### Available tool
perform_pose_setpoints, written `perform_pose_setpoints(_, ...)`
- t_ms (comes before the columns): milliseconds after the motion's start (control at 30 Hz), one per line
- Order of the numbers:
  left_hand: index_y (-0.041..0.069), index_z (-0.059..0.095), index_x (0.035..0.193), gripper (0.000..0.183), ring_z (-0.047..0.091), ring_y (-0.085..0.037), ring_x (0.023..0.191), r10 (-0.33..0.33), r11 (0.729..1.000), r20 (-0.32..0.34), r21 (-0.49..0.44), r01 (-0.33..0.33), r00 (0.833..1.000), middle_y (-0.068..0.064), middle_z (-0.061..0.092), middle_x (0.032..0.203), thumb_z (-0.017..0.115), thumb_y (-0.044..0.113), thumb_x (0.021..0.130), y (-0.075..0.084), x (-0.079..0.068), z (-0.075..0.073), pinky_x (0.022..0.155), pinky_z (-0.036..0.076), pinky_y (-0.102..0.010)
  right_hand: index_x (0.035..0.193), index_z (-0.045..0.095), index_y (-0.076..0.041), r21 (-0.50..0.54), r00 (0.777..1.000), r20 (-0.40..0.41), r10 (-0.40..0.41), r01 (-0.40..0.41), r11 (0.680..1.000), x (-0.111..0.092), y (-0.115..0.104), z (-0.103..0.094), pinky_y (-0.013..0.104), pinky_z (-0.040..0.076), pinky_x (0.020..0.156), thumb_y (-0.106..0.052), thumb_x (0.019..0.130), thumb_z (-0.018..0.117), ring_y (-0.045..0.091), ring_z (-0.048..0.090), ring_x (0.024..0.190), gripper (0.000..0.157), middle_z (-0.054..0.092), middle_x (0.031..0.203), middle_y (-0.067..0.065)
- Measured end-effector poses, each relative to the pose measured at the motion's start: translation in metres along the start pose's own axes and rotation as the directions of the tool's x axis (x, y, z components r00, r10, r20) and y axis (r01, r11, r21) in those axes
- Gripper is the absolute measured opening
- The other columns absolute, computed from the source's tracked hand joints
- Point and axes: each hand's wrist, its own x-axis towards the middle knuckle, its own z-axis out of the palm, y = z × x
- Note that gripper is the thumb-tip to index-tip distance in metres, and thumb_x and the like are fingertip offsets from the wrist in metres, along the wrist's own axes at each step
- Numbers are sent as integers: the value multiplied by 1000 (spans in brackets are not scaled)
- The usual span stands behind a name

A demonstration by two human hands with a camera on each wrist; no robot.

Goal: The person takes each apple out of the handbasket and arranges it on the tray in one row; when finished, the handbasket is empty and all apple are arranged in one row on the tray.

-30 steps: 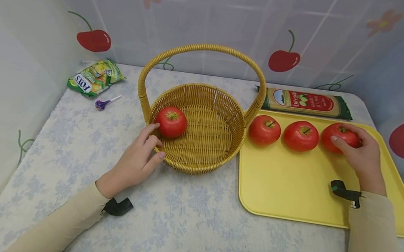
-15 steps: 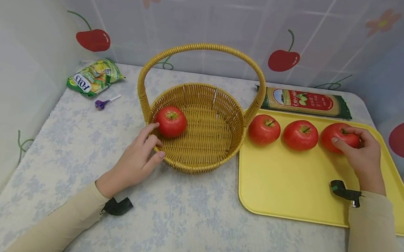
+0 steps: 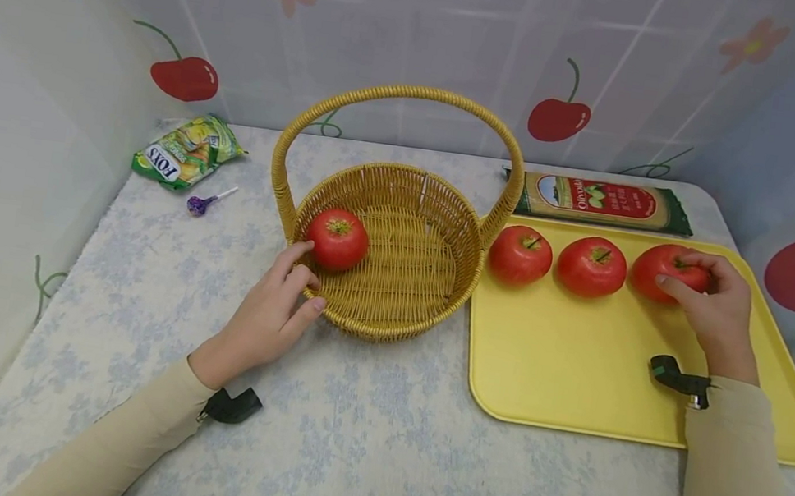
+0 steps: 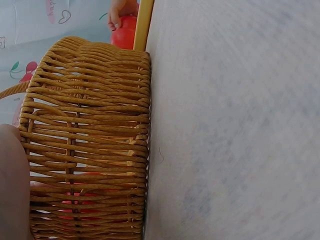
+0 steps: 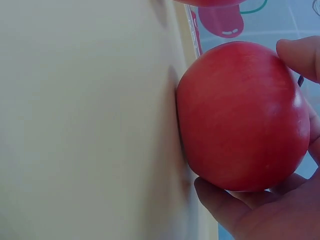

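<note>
A woven basket point(image 3: 387, 332) with a tall arched handle stands mid-table, a red apple point(image 3: 337, 241) at the left inside it. My left hand point(image 3: 271, 307) rests on its near-left rim, fingertips draped over the edge. To the right lies a yellow tray point(image 3: 576, 369) with three red apples in a row along its back. My right hand point(image 3: 714, 307) grips the rightmost apple point(image 3: 662, 272), thumb in front and fingers behind. Up close in the right wrist view, this apple point(image 5: 242, 117) sits right at the tray surface. Beside it are the middle apple point(image 3: 592, 267) and the left apple point(image 3: 520, 256).
Behind the tray lies a pack of pasta point(image 3: 597, 201). A green candy bag point(image 3: 189, 152) and a purple lollipop point(image 3: 198, 205) are at the back left. Printed walls point(image 3: 422, 44) close off the back and both sides of the cloth-covered table point(image 3: 381, 444).
My right thumb has shifted very slightly to the right on the rightmost apple. The left hand, the basket and the other apples have stayed in place.
</note>
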Motion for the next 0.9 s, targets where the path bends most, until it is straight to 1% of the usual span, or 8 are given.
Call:
perform_pose_setpoints(167, 7, 53, 102, 53, 50, -46, 135, 7, 1000, -8, 9, -7, 1000, -24, 36, 158, 37, 58, 107, 0, 0, 1, 86, 49, -54, 118, 63, -29, 22, 1000, 2, 12, -12, 1000, 0, 0, 0, -1, 42, 79, -16, 94, 74, -4, 44, 106, 29, 50, 111, -29)
perform_pose_setpoints(367, 8, 53, 102, 56, 50, -46, 134, 5, 1000, -7, 13, -5, 1000, -24, 36, 158, 34, 60, 106, -1, 0, 1, 85, 49, -53, 116, 65, -27, 44, 1000, 17, -2, 1, 999, -2, 0, 1, -1, 42, 78, -10, 94, 73, -2, 45, 104, 29, 52, 110, -27)
perform_pose_setpoints(433, 8, 53, 103, 57, 51, -45, 134, 4, 1000, -5, 15, -4, 1000, -24, 36, 158, 33, 61, 106, -1, 0, 1, 84, 48, -53, 115, 64, -28, 33, 1000, 21, -4, 3, 999, -2, 0, 1, -1, 43, 78, -12, 94, 73, -2, 45, 104, 28, 52, 110, -28)
perform_pose_setpoints(500, 8, 53, 102, 57, 51, -46, 133, 3, 1000, -6, 15, -3, 1000, -24, 36, 158, 34, 61, 106, 0, 0, 1, 83, 48, -53, 115, 64, -27, 29, 1000, 24, -6, 5, 1000, -2, 0, 0, -1, 43, 78, -12, 94, 73, -2, 45, 104, 27, 52, 110, -28)
perform_pose_setpoints(567, 7, 53, 102, 55, 51, -46, 133, 3, 1000, -6, 16, -3, 1000, -24, 36, 158, 35, 60, 106, 0, 0, 1, 84, 48, -53, 115, 65, -26, 46, 1000, 24, -9, 8, 999, -2, -1, 0, 0, 43, 79, -10, 94, 72, -2, 46, 104, 27, 53, 110, -27)
perform_pose_setpoints(667, 8, 53, 102, 53, 51, -46, 134, 4, 1000, -7, 13, -4, 1000, -24, 36, 158, 36, 58, 107, 0, 1, 1, 85, 48, -53, 115, 67, -21, 61, 1000, 1, -28, 28, 998, -2, -2, 0, 1, 43, 80, -7, 93, 72, -3, 47, 105, 26, 54, 112, -28)
perform_pose_setpoints(767, 8, 53, 102, 54, 50, -45, 135, 5, 1000, -6, 9, -5, 1000, -24, 36, 158, 35, 59, 106, 0, 1, 0, 85, 48, -53, 116, 68, -17, 79, 999, -28, -38, 40, 996, -1, -4, 0, 1, 44, 81, -5, 93, 71, -4, 49, 107, 26, 56, 114, -29)
perform_pose_setpoints(900, 8, 53, 102, 57, 49, -45, 136, 3, 1000, -4, 3, -3, 1000, -24, 36, 158, 34, 61, 106, 0, 1, 0, 87, 48, -54, 116, 68, -17, 107, 999, -37, -27, 31, 994, -1, -5, -1, 1, 44, 80, -4, 93, 71, -3, 49, 106, 27, 56, 114, -28)
